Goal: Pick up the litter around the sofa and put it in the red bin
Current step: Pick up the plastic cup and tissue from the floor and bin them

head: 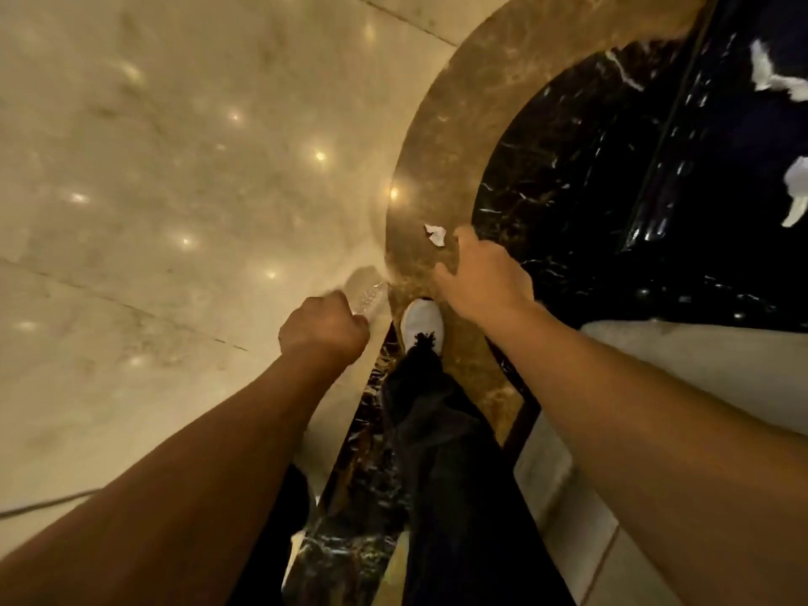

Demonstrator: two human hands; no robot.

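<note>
Two hands are out ahead of the person, and the right hand [483, 279] is the one that matters: its grip is loose and holds nothing, fingers spread and pointing forward over the brown marble band [437, 159] of the floor. A small crumpled scrap of white paper [436, 234] lies on that band just beyond and slightly left of the right fingertips, very near them but, as far as I can tell, not yet touched. The scrap is short and irregular, its longer side running roughly away from the hand, so a short reach forward and down should close on it.

The left hand [325, 328] is farther from the scrap, back and to its left. Its grip is clenched around a clear plastic bottle [366, 293], blurred, which sticks out forward past the knuckles.

Below the scrap, between the two hands, sits the person's white shoe [422, 323] with a dark trouser leg [441, 452] behind it. Nothing lies between the right hand and the scrap.

Right of the scrap the floor turns to black veined marble [559, 177]; well beyond it, at the far right edge, more white paper litter [774, 76] and another piece [796, 185] rest on a glossy dark surface. Left of the scrap spreads pale cream floor [175, 146]. Neither sofa nor red bin can be made out.
</note>
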